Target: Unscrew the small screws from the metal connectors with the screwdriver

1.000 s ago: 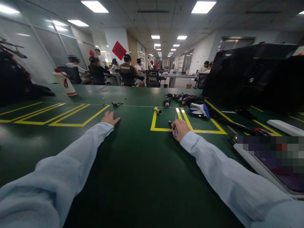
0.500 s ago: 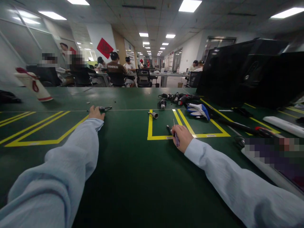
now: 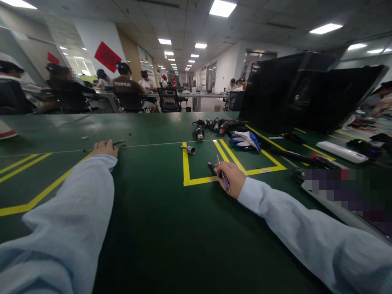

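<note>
My left hand [image 3: 105, 148] is at the far left on the green table, its fingers curled over a slim dark tool [image 3: 119, 143] whose thin end sticks out to the right. Most of that tool is hidden under the fingers. My right hand [image 3: 233, 178] is closed around a small screwdriver [image 3: 225, 181] with a purplish see-through handle, its thin shaft pointing up and away. A dark pen-like tool with a silver tip [image 3: 211, 166] pokes out beside these fingers; I cannot tell whether they grip it too. Beyond lies a silver cylindrical metal piece [image 3: 190, 150] on yellow tape.
Yellow tape [image 3: 199, 181] outlines areas on the green table [image 3: 147, 228]. Dark corded devices [image 3: 199, 133] and a blue-and-white glove [image 3: 246, 140] lie farther back. Black monitors [image 3: 275, 90] stand at the right, near a white power strip [image 3: 341, 152]. Several people sit at desks beyond.
The view has turned to the right, so table items appear farther left. My left hand now covers more of the slim dark tool. My right hand still grips the screwdriver.
</note>
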Motion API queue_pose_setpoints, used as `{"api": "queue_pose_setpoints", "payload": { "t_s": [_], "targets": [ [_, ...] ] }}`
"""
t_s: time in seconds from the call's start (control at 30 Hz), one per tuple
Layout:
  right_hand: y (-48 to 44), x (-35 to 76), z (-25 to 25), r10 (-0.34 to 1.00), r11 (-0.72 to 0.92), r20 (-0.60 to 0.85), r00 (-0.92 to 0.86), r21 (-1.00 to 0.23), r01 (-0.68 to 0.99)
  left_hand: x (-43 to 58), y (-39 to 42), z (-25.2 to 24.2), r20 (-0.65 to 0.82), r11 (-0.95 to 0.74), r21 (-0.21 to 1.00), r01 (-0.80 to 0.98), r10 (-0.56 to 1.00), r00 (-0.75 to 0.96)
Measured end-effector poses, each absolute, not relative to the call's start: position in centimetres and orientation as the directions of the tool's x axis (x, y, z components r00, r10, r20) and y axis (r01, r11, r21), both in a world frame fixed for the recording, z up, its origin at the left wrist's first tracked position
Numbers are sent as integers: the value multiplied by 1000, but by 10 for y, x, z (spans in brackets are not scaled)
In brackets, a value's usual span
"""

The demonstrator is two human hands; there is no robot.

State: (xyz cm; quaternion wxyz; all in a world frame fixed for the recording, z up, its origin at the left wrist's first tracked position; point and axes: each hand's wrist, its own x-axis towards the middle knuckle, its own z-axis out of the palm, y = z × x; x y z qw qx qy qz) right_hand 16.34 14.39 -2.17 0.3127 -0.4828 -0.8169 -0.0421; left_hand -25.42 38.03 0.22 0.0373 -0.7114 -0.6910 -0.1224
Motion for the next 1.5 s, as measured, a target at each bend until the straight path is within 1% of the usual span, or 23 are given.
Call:
{"api": "queue_pose_setpoints", "payload": {
  "t_s": [0.1, 0.17, 0.27, 0.33, 0.47, 0.63, 0.67, 0.73, 0.8, 0.87, 0.93, 1.03, 1.1, 1.13, 1.2, 1.23, 1.33, 1.4, 1.5],
  "targets": [
    [143, 163, -21, 774, 517, 540, -331, -236, 823, -249, 378, 4, 247, 105, 143, 984, 959, -138],
    [143, 162, -21, 782, 508, 530, -328, -238, 828, -244, 372, 5, 272, 143, 148, 979, 946, -179],
    [143, 163, -22, 789, 499, 524, -321, -241, 833, -236, 359, 6, 323, 160, 136, 978, 926, -197],
    [143, 164, -24, 792, 494, 523, -314, -249, 833, -230, 345, 6, 342, 125, 120, 985, 926, -159],
    [142, 167, -28, 785, 507, 543, -299, -284, 814, -213, 306, 6, 376, -20, 101, 995, 926, -19],
    [134, 168, -28, 762, 532, 586, -275, -326, 781, -176, 233, -1, 437, -223, 101, 970, 886, 158],
    [132, 169, -28, 756, 539, 600, -262, -343, 770, -166, 215, -2, 476, -339, 124, 933, 845, 244],
    [127, 169, -28, 744, 552, 624, -239, -372, 746, -146, 181, -5, 502, -430, 122, 894, 804, 318],
    [122, 170, -27, 732, 565, 644, -223, -390, 728, -127, 148, -6, 541, -606, 164, 779, 715, 442],
    [113, 170, -24, 720, 573, 667, -194, -413, 708, -109, 119, -5, 577, -694, 198, 692, 653, 490],
    [99, 169, -19, 709, 578, 688, -156, -440, 687, -95, 94, -3, 593, -722, 239, 649, 638, 491],
    [64, 165, -9, 715, 596, 689, -117, -514, 617, -80, 66, 3, 565, -710, 316, 629, 674, 477],
    [36, 161, -2, 783, 586, 615, -99, -674, 450, -72, 52, 4, 549, -688, 400, 605, 709, 443],
    [23, 159, 0, 808, 580, 572, -140, -729, 364, -70, 46, 4, 534, -679, 452, 579, 726, 433],
    [-3, 154, 2, 820, 565, 518, -242, -798, 207, -65, 36, 2, 478, -654, 546, 524, 756, 446],
    [-13, 151, 2, 814, 562, 521, -258, -818, 121, -62, 31, 1, 443, -638, 576, 511, 769, 461],
    [-35, 144, 1, 828, 478, 464, -315, -878, -36, -57, 18, -3, 359, -606, 595, 528, 788, 499],
    [-42, 141, 2, 829, 444, 428, -360, -895, -41, -54, 12, -5, 334, -619, 574, 536, 775, 537],
    [-44, 136, 4, 810, 494, 436, -393, -867, 56, -51, 8, -5, 293, -660, 538, 525, 730, 617]
  ]
}}
